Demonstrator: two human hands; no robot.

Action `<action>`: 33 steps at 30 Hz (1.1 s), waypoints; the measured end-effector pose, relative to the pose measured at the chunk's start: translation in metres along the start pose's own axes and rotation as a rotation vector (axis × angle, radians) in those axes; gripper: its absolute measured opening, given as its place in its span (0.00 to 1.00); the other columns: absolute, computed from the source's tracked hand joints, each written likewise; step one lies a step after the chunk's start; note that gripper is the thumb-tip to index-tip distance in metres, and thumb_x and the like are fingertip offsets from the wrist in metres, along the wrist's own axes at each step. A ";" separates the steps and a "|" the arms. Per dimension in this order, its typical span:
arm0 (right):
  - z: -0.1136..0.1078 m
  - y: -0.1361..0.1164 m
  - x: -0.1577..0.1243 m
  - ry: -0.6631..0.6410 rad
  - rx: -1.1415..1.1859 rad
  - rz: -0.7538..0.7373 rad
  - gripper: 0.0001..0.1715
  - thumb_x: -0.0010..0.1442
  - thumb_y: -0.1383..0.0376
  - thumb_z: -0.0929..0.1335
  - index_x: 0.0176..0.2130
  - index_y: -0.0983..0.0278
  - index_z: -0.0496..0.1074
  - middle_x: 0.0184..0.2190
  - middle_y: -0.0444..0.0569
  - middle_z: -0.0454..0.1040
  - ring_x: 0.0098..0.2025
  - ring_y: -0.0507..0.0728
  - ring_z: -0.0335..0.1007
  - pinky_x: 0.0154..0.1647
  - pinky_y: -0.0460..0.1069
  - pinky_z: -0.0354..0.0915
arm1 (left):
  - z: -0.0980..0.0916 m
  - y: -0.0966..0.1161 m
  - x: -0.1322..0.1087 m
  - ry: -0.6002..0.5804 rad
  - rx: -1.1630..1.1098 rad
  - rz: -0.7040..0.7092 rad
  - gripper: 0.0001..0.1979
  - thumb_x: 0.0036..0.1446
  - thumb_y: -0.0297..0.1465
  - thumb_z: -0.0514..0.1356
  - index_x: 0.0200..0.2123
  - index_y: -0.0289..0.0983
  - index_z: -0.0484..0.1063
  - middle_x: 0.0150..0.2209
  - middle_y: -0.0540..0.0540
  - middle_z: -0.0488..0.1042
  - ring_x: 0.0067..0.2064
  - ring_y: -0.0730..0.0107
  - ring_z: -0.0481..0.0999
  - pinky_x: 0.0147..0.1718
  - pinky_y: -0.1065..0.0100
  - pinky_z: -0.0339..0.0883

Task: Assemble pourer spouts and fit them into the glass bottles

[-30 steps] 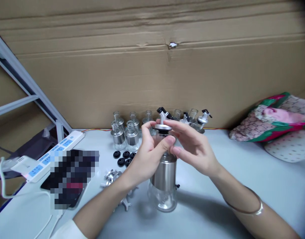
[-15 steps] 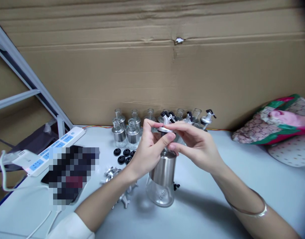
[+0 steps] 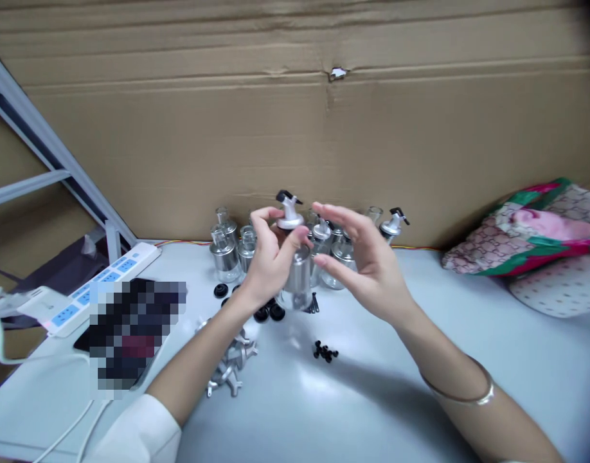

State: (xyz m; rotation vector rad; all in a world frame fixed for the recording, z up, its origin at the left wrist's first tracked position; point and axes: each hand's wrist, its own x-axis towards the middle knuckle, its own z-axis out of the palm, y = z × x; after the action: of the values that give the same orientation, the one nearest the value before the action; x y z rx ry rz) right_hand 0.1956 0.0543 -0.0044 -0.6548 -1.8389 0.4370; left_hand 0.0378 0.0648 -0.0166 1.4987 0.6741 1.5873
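My left hand (image 3: 272,258) is closed around the neck of a glass bottle (image 3: 297,284) with a metal band. On top of it sits a silver pourer lid (image 3: 290,218) with a black lever (image 3: 286,196), tilted up above my thumb. My right hand (image 3: 369,267) hangs open just to the right, fingers apart and holding nothing. Behind both hands stand several more banded glass bottles (image 3: 224,257); some carry silver lids with black levers (image 3: 394,223). My hands partly hide that group.
Round black stoppers (image 3: 277,312), a heap of silver spout parts (image 3: 230,366) and small black pieces (image 3: 325,352) lie on the table (image 3: 285,424). At the left are a power strip (image 3: 107,283) and a blurred-out device (image 3: 131,334); at the right, a patterned bag (image 3: 526,238). Cardboard rises behind.
The bottle has moved back toward the other bottles in my left hand, its lever now showing upright. My right hand has let go of the lid and opened.
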 end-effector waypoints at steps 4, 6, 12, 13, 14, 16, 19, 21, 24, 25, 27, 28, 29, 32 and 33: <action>-0.008 -0.002 0.003 0.164 0.016 0.016 0.23 0.60 0.67 0.70 0.54 0.53 0.67 0.54 0.48 0.71 0.60 0.60 0.65 0.63 0.59 0.59 | -0.011 -0.026 0.021 -0.029 0.257 -0.011 0.13 0.64 0.35 0.54 0.47 0.41 0.53 0.34 0.51 0.70 0.36 0.69 0.75 0.44 0.64 0.67; -0.012 -0.005 0.004 0.206 0.028 0.008 0.21 0.60 0.67 0.69 0.52 0.53 0.68 0.52 0.47 0.72 0.58 0.60 0.67 0.62 0.59 0.61 | -0.015 -0.038 0.025 -0.077 0.358 -0.026 0.12 0.65 0.34 0.53 0.48 0.40 0.54 0.36 0.49 0.70 0.39 0.68 0.75 0.46 0.63 0.65; -0.016 -0.016 0.002 0.248 0.016 -0.032 0.18 0.60 0.67 0.69 0.49 0.53 0.70 0.50 0.48 0.73 0.56 0.61 0.69 0.62 0.61 0.61 | -0.018 -0.052 0.027 -0.113 0.453 -0.037 0.10 0.63 0.31 0.53 0.46 0.39 0.56 0.45 0.44 0.70 0.43 0.66 0.75 0.51 0.61 0.62; -0.016 -0.017 0.002 0.253 0.008 -0.035 0.17 0.60 0.67 0.69 0.49 0.53 0.70 0.49 0.48 0.73 0.56 0.61 0.69 0.62 0.61 0.61 | -0.019 -0.052 0.027 -0.118 0.465 -0.044 0.09 0.63 0.31 0.53 0.46 0.39 0.56 0.46 0.43 0.70 0.44 0.66 0.75 0.52 0.60 0.61; -0.017 -0.018 0.002 0.258 0.000 -0.037 0.17 0.60 0.67 0.69 0.49 0.53 0.70 0.49 0.48 0.74 0.56 0.62 0.69 0.62 0.61 0.62 | -0.019 -0.052 0.027 -0.122 0.475 -0.053 0.09 0.63 0.31 0.53 0.46 0.39 0.56 0.47 0.42 0.70 0.45 0.65 0.74 0.53 0.60 0.61; -0.017 -0.019 0.002 0.262 0.001 -0.034 0.16 0.60 0.66 0.69 0.48 0.53 0.70 0.48 0.48 0.74 0.55 0.62 0.69 0.61 0.61 0.63 | -0.021 -0.052 0.027 -0.129 0.492 -0.074 0.09 0.63 0.30 0.53 0.46 0.39 0.56 0.48 0.42 0.70 0.47 0.64 0.74 0.54 0.60 0.60; -0.018 -0.020 0.003 0.252 0.042 -0.023 0.16 0.60 0.67 0.69 0.48 0.52 0.71 0.47 0.48 0.75 0.53 0.62 0.71 0.59 0.60 0.65 | -0.024 -0.052 0.026 -0.138 0.503 -0.117 0.09 0.62 0.29 0.53 0.45 0.37 0.56 0.47 0.41 0.69 0.50 0.62 0.72 0.55 0.59 0.58; -0.018 -0.019 0.003 0.247 0.075 -0.022 0.17 0.60 0.68 0.69 0.48 0.52 0.71 0.46 0.48 0.75 0.52 0.60 0.71 0.58 0.59 0.65 | -0.025 -0.052 0.025 -0.138 0.495 -0.146 0.09 0.62 0.29 0.54 0.44 0.36 0.57 0.46 0.40 0.69 0.51 0.61 0.71 0.56 0.58 0.58; -0.017 -0.017 0.002 0.233 0.081 -0.025 0.16 0.60 0.69 0.69 0.47 0.53 0.72 0.45 0.47 0.75 0.51 0.59 0.72 0.57 0.59 0.65 | -0.025 -0.052 0.026 -0.115 0.473 -0.175 0.11 0.60 0.28 0.55 0.44 0.35 0.57 0.46 0.40 0.67 0.53 0.60 0.69 0.57 0.58 0.56; -0.016 -0.016 0.002 0.222 0.068 -0.021 0.16 0.60 0.69 0.69 0.47 0.53 0.72 0.45 0.47 0.75 0.50 0.59 0.71 0.57 0.59 0.65 | -0.024 -0.052 0.026 -0.102 0.465 -0.184 0.12 0.59 0.28 0.56 0.44 0.35 0.57 0.47 0.40 0.66 0.53 0.60 0.68 0.57 0.58 0.56; -0.014 -0.014 0.000 0.191 0.036 -0.013 0.15 0.60 0.69 0.69 0.46 0.54 0.73 0.44 0.46 0.75 0.50 0.60 0.72 0.55 0.59 0.66 | -0.022 -0.051 0.027 -0.070 0.446 -0.203 0.16 0.56 0.26 0.57 0.45 0.35 0.55 0.47 0.41 0.64 0.52 0.60 0.68 0.56 0.57 0.58; -0.013 -0.013 -0.001 0.169 0.019 -0.009 0.14 0.60 0.69 0.69 0.46 0.55 0.73 0.44 0.47 0.75 0.49 0.60 0.72 0.54 0.59 0.66 | -0.022 -0.048 0.027 -0.052 0.434 -0.214 0.18 0.55 0.26 0.58 0.47 0.36 0.54 0.47 0.41 0.63 0.51 0.61 0.68 0.54 0.57 0.60; -0.012 -0.013 -0.001 0.143 0.003 -0.010 0.13 0.60 0.69 0.68 0.46 0.56 0.73 0.44 0.47 0.76 0.48 0.60 0.72 0.53 0.59 0.66 | -0.022 -0.044 0.026 -0.035 0.423 -0.225 0.21 0.53 0.26 0.59 0.48 0.37 0.52 0.47 0.42 0.61 0.51 0.61 0.69 0.52 0.58 0.62; -0.009 -0.014 -0.001 0.052 -0.008 -0.021 0.10 0.61 0.69 0.67 0.42 0.58 0.74 0.42 0.47 0.77 0.47 0.59 0.72 0.51 0.58 0.66 | -0.030 -0.020 0.022 0.046 0.406 -0.217 0.27 0.50 0.24 0.61 0.49 0.41 0.51 0.46 0.45 0.59 0.51 0.65 0.68 0.49 0.61 0.65; -0.009 -0.015 -0.001 0.013 0.008 -0.010 0.08 0.62 0.68 0.67 0.41 0.58 0.74 0.41 0.47 0.77 0.46 0.58 0.72 0.50 0.57 0.67 | -0.035 -0.008 0.020 0.100 0.409 -0.181 0.27 0.49 0.22 0.62 0.48 0.41 0.53 0.45 0.46 0.60 0.49 0.66 0.69 0.48 0.62 0.66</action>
State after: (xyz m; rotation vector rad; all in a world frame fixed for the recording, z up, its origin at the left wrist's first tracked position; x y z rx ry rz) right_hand 0.2006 0.0419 0.0067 -0.6416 -1.8264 0.4327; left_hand 0.0065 0.0914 -0.0179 1.5979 1.2146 1.4494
